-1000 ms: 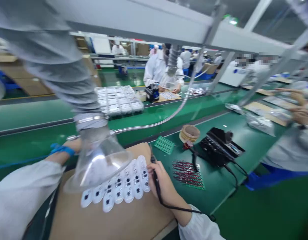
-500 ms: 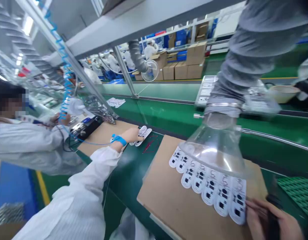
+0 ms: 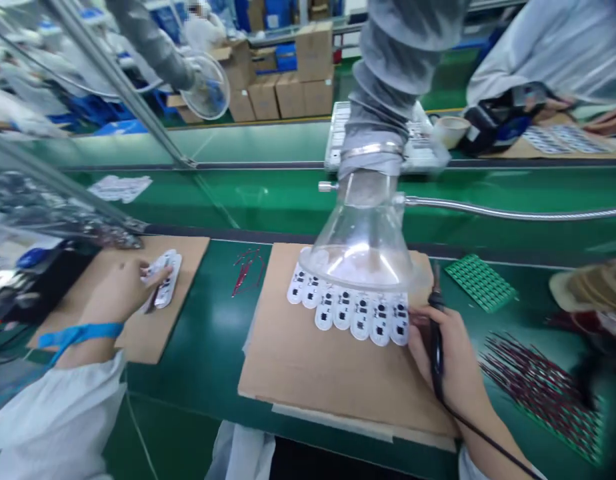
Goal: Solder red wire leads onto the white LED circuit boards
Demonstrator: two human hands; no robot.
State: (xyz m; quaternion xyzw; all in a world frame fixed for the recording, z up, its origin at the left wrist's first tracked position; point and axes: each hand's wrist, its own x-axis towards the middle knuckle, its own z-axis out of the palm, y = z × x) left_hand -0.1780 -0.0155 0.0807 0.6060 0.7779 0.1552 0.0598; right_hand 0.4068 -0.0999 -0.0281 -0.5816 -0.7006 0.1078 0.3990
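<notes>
1. Compared with the earlier frame, our view has turned, and our right hand (image 3: 453, 360) now shows more fully, just beside the big strip of white circuit boards (image 3: 348, 312).
2. The grip of our right hand is pressed together around one black soldering iron (image 3: 437, 353). Its tip is near the right end of the big strip.
3. The fingers (image 3: 149, 272) of our left hand (image 3: 115, 290) lie on one small strip of white circuit boards (image 3: 164, 280). We cannot tell if they pinch it.
4. We count seven boards on the big strip. It lies on a large cardboard sheet (image 3: 328, 393), under one clear funnel hood (image 3: 361, 253).
5. The small strip lies on a second cardboard sheet (image 3: 173, 267). So there are two sheets on the green tabletop (image 3: 208, 387).
6. Between the sheets lies one small group of red wires (image 3: 245, 270). To the right are one green grid tray (image 3: 481, 283) and one large group of red and black wires (image 3: 543, 393).
</notes>
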